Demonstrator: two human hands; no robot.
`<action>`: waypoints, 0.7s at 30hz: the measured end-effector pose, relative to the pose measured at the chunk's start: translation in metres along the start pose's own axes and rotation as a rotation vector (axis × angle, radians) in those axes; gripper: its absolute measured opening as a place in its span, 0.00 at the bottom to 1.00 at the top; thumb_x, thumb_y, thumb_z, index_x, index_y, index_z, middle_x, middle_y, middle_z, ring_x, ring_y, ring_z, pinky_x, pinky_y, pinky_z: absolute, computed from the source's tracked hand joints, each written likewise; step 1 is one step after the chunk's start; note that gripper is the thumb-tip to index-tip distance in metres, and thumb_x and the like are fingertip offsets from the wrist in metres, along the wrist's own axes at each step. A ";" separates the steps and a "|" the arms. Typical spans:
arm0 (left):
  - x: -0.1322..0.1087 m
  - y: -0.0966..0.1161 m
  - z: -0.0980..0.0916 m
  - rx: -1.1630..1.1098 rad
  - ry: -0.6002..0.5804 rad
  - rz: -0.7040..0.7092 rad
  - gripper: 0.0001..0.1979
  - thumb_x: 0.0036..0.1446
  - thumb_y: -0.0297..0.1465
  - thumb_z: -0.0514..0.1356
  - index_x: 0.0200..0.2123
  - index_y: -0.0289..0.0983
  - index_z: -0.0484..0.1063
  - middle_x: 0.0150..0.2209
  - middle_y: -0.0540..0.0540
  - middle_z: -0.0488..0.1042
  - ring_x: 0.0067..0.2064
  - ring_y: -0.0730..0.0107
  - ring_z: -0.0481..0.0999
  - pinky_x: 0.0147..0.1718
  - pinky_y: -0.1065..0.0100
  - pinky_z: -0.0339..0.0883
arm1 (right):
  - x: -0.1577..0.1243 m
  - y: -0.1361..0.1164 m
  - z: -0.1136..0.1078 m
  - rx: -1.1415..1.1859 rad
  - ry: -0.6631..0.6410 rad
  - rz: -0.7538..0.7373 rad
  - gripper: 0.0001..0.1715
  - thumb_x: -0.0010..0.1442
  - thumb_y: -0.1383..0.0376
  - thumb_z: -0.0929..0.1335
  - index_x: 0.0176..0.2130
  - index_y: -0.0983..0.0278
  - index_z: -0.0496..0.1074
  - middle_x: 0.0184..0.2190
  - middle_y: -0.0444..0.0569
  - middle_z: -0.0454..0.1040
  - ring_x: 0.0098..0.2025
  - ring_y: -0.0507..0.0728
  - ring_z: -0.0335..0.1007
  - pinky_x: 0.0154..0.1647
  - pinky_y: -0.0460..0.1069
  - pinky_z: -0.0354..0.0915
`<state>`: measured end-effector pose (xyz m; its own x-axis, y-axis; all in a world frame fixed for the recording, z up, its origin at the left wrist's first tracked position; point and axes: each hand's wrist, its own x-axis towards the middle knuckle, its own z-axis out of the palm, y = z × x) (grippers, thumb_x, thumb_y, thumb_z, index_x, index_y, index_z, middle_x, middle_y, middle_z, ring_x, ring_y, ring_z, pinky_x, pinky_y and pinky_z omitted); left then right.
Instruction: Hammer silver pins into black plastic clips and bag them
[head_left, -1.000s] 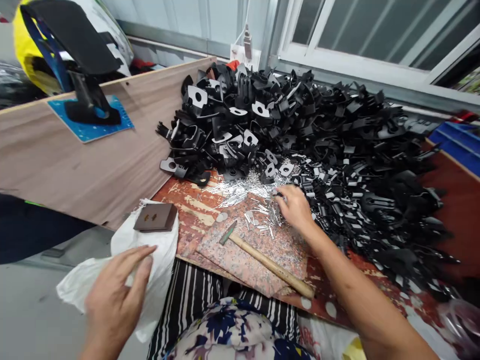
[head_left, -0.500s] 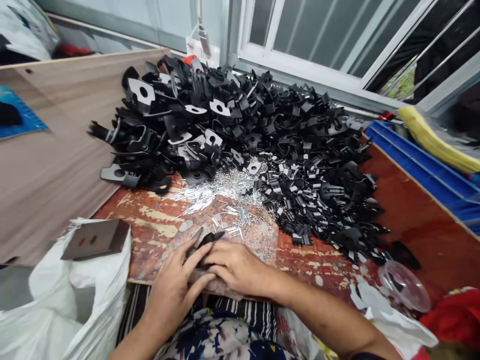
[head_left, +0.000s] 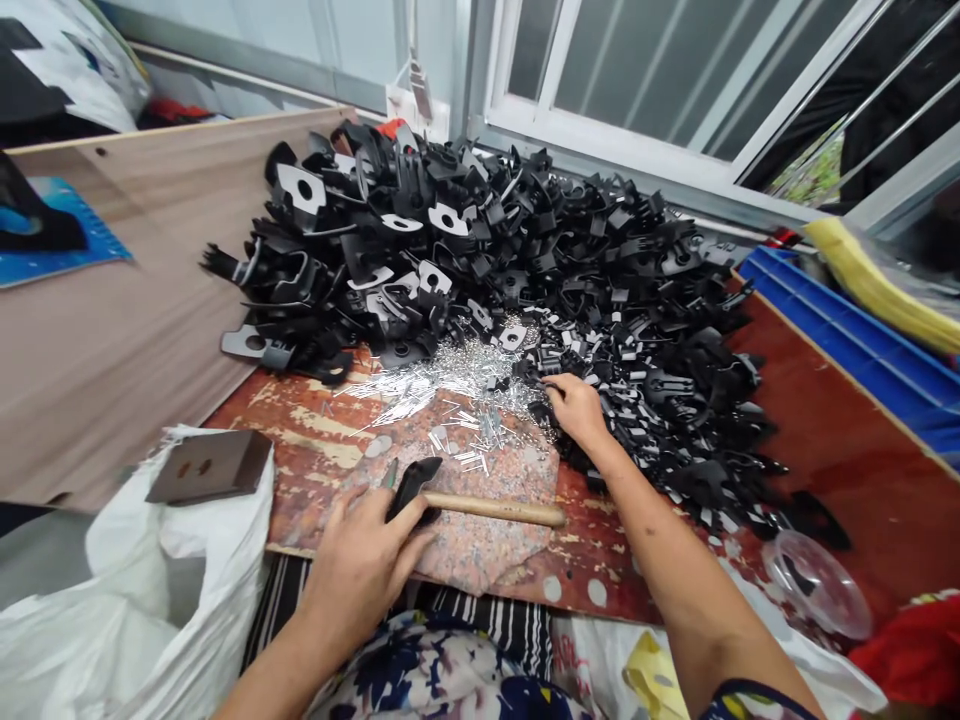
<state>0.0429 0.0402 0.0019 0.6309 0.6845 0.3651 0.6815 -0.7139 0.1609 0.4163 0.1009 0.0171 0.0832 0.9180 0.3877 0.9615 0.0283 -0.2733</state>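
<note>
My left hand (head_left: 367, 550) is closed around a black plastic part (head_left: 414, 487) above the speckled stone slab (head_left: 495, 560). A wooden handle (head_left: 495, 508) lies across the slab, its left end behind my left fingers; whatever sits at that end is hidden. A thin greyish tip (head_left: 390, 472) sticks up beside the left fingers. My right hand (head_left: 579, 408) reaches to the left edge of the heap of small black plastic parts (head_left: 622, 350), thumb and fingers pinched on a small dark piece. Loose metal pins (head_left: 469, 460) lie on the slab between the hands.
A large heap of bigger black plastic parts (head_left: 337, 240) fills the back of the worn red table (head_left: 300, 500). Silvery pins and tiny metal bits (head_left: 450, 370) spread before it. A brown block (head_left: 210, 467) rests on a white bag at left; a clear plastic tub (head_left: 817, 585) is at right.
My right hand has left the left hand and moved forward and right to the small black parts. The wooden handle now shows on the slab. My left hand still holds the black part.
</note>
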 end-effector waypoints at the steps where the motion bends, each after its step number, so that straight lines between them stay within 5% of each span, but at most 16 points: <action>1: 0.000 -0.001 -0.001 0.005 -0.017 -0.008 0.12 0.65 0.33 0.55 0.44 0.42 0.79 0.33 0.44 0.73 0.37 0.55 0.75 0.49 0.46 0.67 | -0.003 -0.004 -0.003 0.000 0.024 0.005 0.18 0.65 0.72 0.60 0.47 0.65 0.76 0.45 0.55 0.76 0.48 0.60 0.72 0.53 0.54 0.66; 6: -0.001 -0.006 0.001 0.026 -0.052 -0.014 0.13 0.66 0.32 0.54 0.31 0.41 0.76 0.32 0.44 0.70 0.37 0.54 0.75 0.47 0.45 0.66 | -0.037 -0.038 -0.022 -0.011 0.018 -0.068 0.24 0.64 0.75 0.58 0.53 0.63 0.74 0.51 0.55 0.71 0.51 0.59 0.71 0.52 0.52 0.67; 12: -0.005 -0.007 0.004 -0.031 -0.090 -0.079 0.14 0.66 0.35 0.55 0.31 0.39 0.76 0.37 0.41 0.71 0.40 0.51 0.74 0.45 0.46 0.70 | -0.070 -0.062 -0.027 -0.066 -0.007 -0.088 0.18 0.66 0.72 0.60 0.51 0.64 0.73 0.41 0.54 0.75 0.44 0.59 0.71 0.48 0.52 0.67; 17: -0.009 -0.019 -0.001 -0.326 0.073 -0.210 0.16 0.68 0.36 0.53 0.35 0.38 0.80 0.60 0.36 0.63 0.56 0.50 0.72 0.54 0.49 0.70 | -0.086 -0.088 -0.032 -0.153 -0.103 -0.157 0.14 0.62 0.72 0.64 0.46 0.63 0.75 0.36 0.53 0.75 0.41 0.61 0.69 0.45 0.54 0.64; 21: -0.013 -0.027 -0.012 -0.572 0.182 -0.461 0.16 0.64 0.43 0.57 0.37 0.41 0.82 0.54 0.40 0.69 0.58 0.50 0.70 0.57 0.51 0.68 | -0.096 -0.106 -0.007 0.026 -0.191 -0.190 0.19 0.59 0.75 0.65 0.48 0.62 0.74 0.37 0.52 0.76 0.42 0.61 0.70 0.45 0.54 0.65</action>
<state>0.0115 0.0489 0.0040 0.2236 0.9326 0.2833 0.5318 -0.3604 0.7664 0.3083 0.0073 0.0147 -0.1517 0.9531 0.2620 0.9479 0.2154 -0.2348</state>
